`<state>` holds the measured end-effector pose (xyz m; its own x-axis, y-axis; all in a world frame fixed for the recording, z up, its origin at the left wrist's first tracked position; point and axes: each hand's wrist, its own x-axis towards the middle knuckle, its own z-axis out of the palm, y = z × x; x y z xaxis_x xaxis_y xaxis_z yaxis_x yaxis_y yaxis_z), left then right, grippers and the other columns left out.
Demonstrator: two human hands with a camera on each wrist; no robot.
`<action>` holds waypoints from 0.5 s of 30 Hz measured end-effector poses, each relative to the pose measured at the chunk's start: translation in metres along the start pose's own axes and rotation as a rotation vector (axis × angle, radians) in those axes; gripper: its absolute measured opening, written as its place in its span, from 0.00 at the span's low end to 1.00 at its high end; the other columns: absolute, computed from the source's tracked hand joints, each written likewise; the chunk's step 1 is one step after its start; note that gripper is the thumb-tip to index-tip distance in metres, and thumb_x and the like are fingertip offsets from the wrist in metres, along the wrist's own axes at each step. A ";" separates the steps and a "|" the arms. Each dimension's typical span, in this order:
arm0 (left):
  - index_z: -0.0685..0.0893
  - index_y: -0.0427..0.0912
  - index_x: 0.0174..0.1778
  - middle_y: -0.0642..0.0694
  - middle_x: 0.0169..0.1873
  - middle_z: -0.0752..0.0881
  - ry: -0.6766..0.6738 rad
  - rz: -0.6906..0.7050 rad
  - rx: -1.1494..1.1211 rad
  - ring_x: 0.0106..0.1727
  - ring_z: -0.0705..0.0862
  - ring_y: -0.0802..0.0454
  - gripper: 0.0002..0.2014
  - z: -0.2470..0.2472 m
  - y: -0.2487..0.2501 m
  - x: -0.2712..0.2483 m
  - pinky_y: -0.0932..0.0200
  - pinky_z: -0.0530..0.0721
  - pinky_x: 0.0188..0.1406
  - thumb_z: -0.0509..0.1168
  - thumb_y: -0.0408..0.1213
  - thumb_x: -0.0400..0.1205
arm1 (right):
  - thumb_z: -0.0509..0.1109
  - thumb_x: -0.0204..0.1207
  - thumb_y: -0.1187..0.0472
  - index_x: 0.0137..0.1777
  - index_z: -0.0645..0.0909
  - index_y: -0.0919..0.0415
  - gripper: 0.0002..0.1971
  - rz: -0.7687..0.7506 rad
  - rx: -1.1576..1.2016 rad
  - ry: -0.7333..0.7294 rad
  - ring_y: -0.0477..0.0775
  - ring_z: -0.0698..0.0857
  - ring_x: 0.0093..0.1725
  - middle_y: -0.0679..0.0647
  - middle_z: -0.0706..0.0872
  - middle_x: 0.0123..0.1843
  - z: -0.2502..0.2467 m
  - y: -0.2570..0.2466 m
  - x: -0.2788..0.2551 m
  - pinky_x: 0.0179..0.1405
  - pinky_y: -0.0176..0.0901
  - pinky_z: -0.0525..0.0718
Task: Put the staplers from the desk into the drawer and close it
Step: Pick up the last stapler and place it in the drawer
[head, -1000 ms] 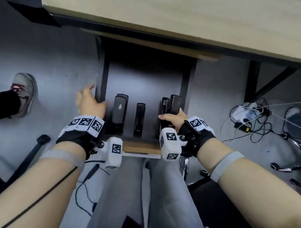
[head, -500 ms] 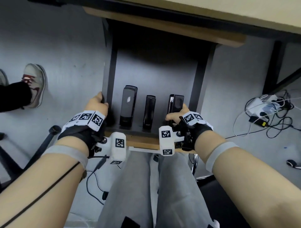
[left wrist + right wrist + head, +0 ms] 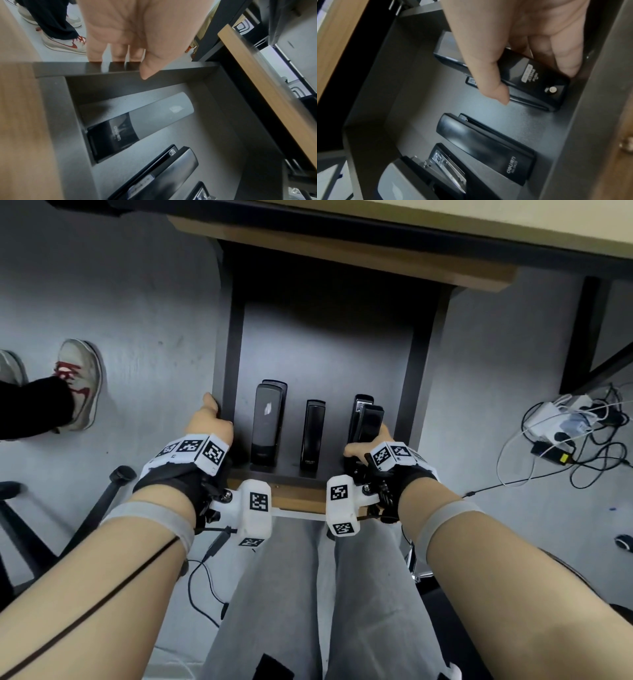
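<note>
Head view against the one a second back: the left hand [image 3: 209, 424], which hovered off the drawer [image 3: 228, 364], now sits on its left wall, fingers hooked over the outside and thumb on the rim [image 3: 147, 73]. The right hand [image 3: 368, 445] has sunk with the third black stapler [image 3: 366, 422] from above the other two down to the drawer floor by the right wall. That leaves, as I judge it, only the release and the push shut — the left hand looks placed to steady or drive the drawer.

Right wrist view shows the right hand [image 3: 530, 40] wrapped round that stapler [image 3: 539, 75], thumb along its inner side, fingers tucked between it and the wall; it seems to touch the floor, though blur keeps me from being sure.

All three staplers lie in the front of the drawer, side by side and apart, long axes parallel and running front to back. The grey-topped stapler [image 3: 267, 422] is leftmost, the slim black stapler [image 3: 313, 433] in the middle. Their hinged heels sit toward the drawer front, noses pointing in under the desk [image 3: 513, 220] — the held one likewise.
</note>
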<state>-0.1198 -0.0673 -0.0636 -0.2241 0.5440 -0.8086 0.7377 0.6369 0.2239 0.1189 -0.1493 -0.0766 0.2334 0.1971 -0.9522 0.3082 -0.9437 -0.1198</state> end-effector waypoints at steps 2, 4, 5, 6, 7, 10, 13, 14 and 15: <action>0.52 0.44 0.82 0.34 0.73 0.75 0.000 -0.008 -0.035 0.71 0.75 0.35 0.35 0.000 0.000 -0.002 0.53 0.72 0.68 0.55 0.24 0.79 | 0.73 0.68 0.60 0.80 0.55 0.56 0.42 0.001 0.036 0.010 0.58 0.78 0.52 0.54 0.75 0.53 -0.001 0.000 0.000 0.54 0.46 0.77; 0.51 0.45 0.83 0.36 0.76 0.72 -0.024 -0.035 -0.083 0.73 0.74 0.36 0.36 0.001 -0.002 -0.004 0.53 0.71 0.71 0.57 0.25 0.79 | 0.75 0.67 0.60 0.79 0.57 0.58 0.42 0.013 0.085 0.001 0.58 0.80 0.54 0.54 0.78 0.56 0.000 -0.001 -0.002 0.58 0.48 0.79; 0.52 0.44 0.83 0.36 0.76 0.72 -0.034 -0.048 -0.112 0.73 0.74 0.36 0.36 0.001 -0.001 -0.006 0.53 0.71 0.71 0.58 0.26 0.79 | 0.76 0.65 0.60 0.80 0.57 0.58 0.44 0.020 0.130 -0.016 0.60 0.81 0.57 0.56 0.80 0.60 0.002 -0.002 -0.003 0.61 0.51 0.80; 0.55 0.43 0.82 0.36 0.75 0.73 -0.043 -0.058 -0.142 0.71 0.76 0.36 0.35 0.001 -0.001 -0.009 0.53 0.72 0.70 0.58 0.26 0.78 | 0.77 0.63 0.60 0.81 0.55 0.57 0.48 0.043 0.196 -0.017 0.63 0.82 0.61 0.60 0.80 0.66 0.004 0.001 -0.002 0.64 0.55 0.80; 0.59 0.41 0.81 0.37 0.73 0.75 -0.051 -0.053 -0.167 0.69 0.77 0.37 0.33 0.001 -0.001 -0.013 0.53 0.74 0.69 0.59 0.26 0.78 | 0.78 0.58 0.58 0.81 0.54 0.56 0.52 0.051 0.251 0.005 0.65 0.81 0.64 0.63 0.78 0.70 0.004 0.002 -0.006 0.66 0.59 0.80; 0.66 0.36 0.77 0.40 0.72 0.76 -0.026 -0.032 -0.242 0.68 0.77 0.38 0.28 0.002 0.005 -0.035 0.54 0.73 0.70 0.58 0.26 0.79 | 0.76 0.58 0.53 0.70 0.70 0.63 0.39 0.100 0.424 0.015 0.55 0.89 0.42 0.62 0.88 0.51 -0.004 0.014 -0.023 0.48 0.44 0.89; 0.73 0.34 0.73 0.37 0.74 0.75 -0.083 -0.073 -0.557 0.59 0.82 0.44 0.22 -0.001 0.016 -0.075 0.58 0.79 0.55 0.55 0.26 0.81 | 0.64 0.75 0.61 0.35 0.78 0.64 0.09 0.108 0.536 -0.056 0.53 0.83 0.25 0.54 0.85 0.20 -0.003 0.023 -0.049 0.28 0.38 0.80; 0.74 0.35 0.72 0.38 0.73 0.76 -0.186 -0.115 -0.648 0.58 0.82 0.46 0.20 -0.001 0.016 -0.087 0.60 0.78 0.52 0.53 0.27 0.83 | 0.61 0.77 0.64 0.31 0.76 0.61 0.12 0.081 0.528 -0.091 0.57 0.84 0.30 0.55 0.83 0.22 -0.001 0.025 -0.060 0.34 0.44 0.82; 0.74 0.36 0.72 0.39 0.73 0.77 -0.294 -0.180 -0.716 0.61 0.81 0.46 0.20 0.001 0.015 -0.101 0.59 0.77 0.53 0.52 0.30 0.84 | 0.58 0.79 0.67 0.30 0.72 0.58 0.15 0.062 0.548 -0.151 0.61 0.85 0.39 0.53 0.80 0.28 0.005 0.030 -0.063 0.47 0.53 0.84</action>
<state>-0.0859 -0.1130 0.0209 -0.0502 0.2967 -0.9537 0.0950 0.9519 0.2912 0.1081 -0.1911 -0.0213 0.0888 0.1351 -0.9868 -0.2348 -0.9600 -0.1526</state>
